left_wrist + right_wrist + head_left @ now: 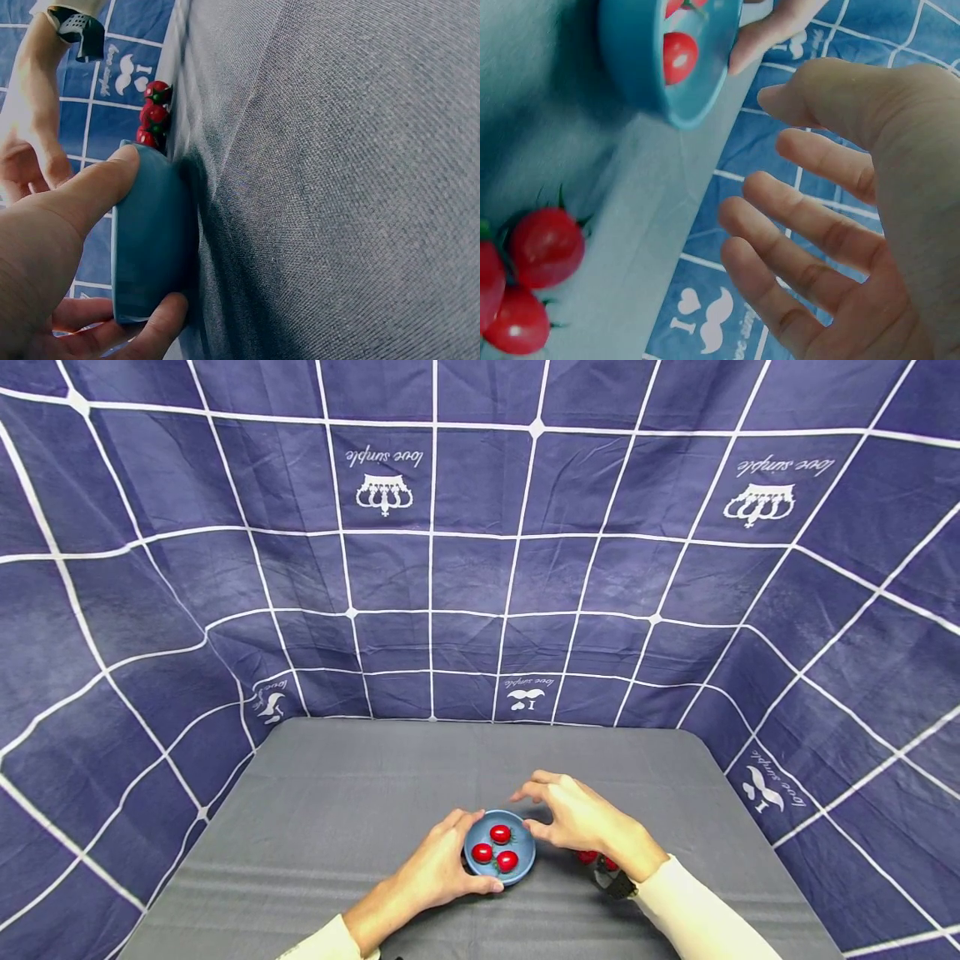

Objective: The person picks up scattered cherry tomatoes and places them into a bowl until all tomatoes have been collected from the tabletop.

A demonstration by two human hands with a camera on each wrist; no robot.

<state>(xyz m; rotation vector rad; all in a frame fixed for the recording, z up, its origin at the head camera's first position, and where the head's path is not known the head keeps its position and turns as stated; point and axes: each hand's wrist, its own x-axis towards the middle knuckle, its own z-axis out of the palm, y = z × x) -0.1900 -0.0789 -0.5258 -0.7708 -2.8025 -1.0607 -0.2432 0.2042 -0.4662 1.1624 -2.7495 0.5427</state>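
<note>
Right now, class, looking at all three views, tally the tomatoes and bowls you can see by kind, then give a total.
Red tomatoes: 6 (3 in the bowl, 3 visible outside it)
Blue bowl: 1
Total: 7

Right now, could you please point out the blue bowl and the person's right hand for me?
Blue bowl point(155, 232), left wrist view: outer wall.
Right hand point(573, 816), head view: back of the hand.

Left hand point(442, 862) grips; right hand point(577, 814) (loosely spread) hovers.
</note>
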